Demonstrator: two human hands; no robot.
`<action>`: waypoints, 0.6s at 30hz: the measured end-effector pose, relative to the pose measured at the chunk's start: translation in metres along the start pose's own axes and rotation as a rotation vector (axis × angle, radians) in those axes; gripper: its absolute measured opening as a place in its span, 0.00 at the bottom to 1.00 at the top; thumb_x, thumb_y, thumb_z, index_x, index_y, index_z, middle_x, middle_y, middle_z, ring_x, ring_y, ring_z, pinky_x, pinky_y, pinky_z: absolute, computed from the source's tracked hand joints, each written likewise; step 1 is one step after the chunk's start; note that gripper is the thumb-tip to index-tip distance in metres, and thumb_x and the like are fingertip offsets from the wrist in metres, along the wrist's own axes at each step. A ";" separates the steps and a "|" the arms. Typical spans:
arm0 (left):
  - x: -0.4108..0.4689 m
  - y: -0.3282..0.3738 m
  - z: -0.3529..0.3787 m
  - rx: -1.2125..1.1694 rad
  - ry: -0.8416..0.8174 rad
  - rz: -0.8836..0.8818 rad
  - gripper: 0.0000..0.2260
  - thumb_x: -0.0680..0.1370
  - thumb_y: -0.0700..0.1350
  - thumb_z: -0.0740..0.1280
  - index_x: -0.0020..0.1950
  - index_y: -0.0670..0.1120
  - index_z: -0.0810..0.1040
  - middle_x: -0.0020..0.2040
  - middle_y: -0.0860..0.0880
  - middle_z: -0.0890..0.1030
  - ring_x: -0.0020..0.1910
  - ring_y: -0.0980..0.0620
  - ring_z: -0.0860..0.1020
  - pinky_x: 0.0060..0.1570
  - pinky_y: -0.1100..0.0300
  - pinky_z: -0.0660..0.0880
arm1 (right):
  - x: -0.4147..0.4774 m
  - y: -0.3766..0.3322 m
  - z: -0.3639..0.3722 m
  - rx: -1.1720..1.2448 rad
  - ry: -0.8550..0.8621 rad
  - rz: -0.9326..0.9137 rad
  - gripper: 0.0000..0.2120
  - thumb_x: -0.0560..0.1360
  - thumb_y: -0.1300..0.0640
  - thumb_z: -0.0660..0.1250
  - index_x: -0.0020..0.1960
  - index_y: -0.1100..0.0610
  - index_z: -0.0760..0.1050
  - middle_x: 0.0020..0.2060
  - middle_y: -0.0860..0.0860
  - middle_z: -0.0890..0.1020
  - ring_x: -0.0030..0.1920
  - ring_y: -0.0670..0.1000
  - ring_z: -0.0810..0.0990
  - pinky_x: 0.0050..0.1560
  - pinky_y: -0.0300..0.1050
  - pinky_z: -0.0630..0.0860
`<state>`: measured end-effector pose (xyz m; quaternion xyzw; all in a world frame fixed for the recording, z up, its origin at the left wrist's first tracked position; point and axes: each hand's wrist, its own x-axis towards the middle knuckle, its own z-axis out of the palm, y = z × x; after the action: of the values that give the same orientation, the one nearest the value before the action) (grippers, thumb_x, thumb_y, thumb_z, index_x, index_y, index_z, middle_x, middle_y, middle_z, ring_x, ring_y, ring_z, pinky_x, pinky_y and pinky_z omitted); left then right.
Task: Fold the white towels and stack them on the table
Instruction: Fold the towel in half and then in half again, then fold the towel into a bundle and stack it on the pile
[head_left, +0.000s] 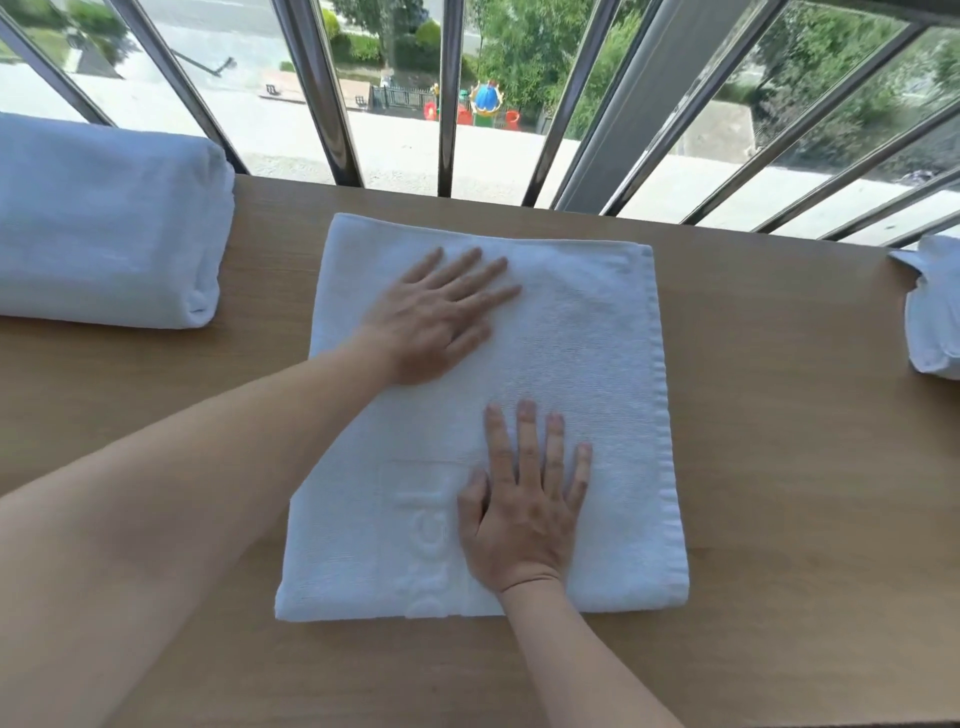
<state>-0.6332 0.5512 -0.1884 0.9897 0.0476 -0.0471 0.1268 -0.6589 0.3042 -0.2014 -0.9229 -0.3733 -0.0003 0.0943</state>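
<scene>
Centre towel: a white terry towel folded to a flat rectangle (597, 364) lay in the middle of the light-brown wooden table (779, 467), its far edge near the window and its near edge toward the person.
Towel surface: raised woven lettering (426, 540) ran along the near-left part, partly covered by the right hand; a ribbed border lined the right edge.
Left hand: the left hand (441, 322) rested palm-down on the far-left part of the towel, fingers straight and fanned, pointing toward the far right corner; it held nothing.
Left arm: the bare forearm entered from the lower left and crossed the towel's left edge at a slant.
Right hand: the right hand (519, 514) lay palm-down on the near half of the towel, fingers straight and slightly spread, pointing toward the window; it held nothing.
Right arm: the forearm rose from the bottom edge and crossed the towel's near edge.
Left side: a thick folded white towel pile (104, 228) sat on the table, well apart from the centre towel.
Right side: a rumpled white towel (935, 312) lay at the frame's right edge, only partly in view.
Background: slanted shiny metal window bars (447, 93) stood just behind the table.
</scene>
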 end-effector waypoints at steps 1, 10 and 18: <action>0.008 -0.005 -0.003 -0.014 0.003 -0.064 0.25 0.84 0.59 0.43 0.82 0.60 0.48 0.82 0.54 0.49 0.81 0.50 0.46 0.79 0.49 0.40 | -0.001 0.000 0.001 -0.003 0.000 0.000 0.31 0.78 0.47 0.56 0.80 0.50 0.60 0.80 0.53 0.58 0.80 0.59 0.54 0.74 0.70 0.54; 0.011 0.009 0.008 -0.038 0.072 -0.389 0.28 0.83 0.59 0.41 0.83 0.53 0.47 0.83 0.49 0.49 0.82 0.48 0.45 0.78 0.50 0.38 | 0.000 0.003 0.001 -0.006 0.001 0.001 0.29 0.78 0.47 0.56 0.79 0.49 0.63 0.79 0.52 0.62 0.79 0.59 0.57 0.75 0.68 0.53; -0.111 0.089 0.041 -0.106 0.011 -0.421 0.30 0.82 0.61 0.41 0.82 0.52 0.41 0.82 0.51 0.40 0.80 0.52 0.36 0.77 0.52 0.33 | 0.002 -0.001 -0.006 0.028 -0.088 0.035 0.29 0.79 0.50 0.52 0.80 0.53 0.60 0.79 0.52 0.60 0.80 0.58 0.55 0.76 0.67 0.52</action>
<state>-0.7369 0.4464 -0.1941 0.9500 0.2566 -0.0645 0.1659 -0.6579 0.3053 -0.1947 -0.9269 -0.3610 0.0473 0.0908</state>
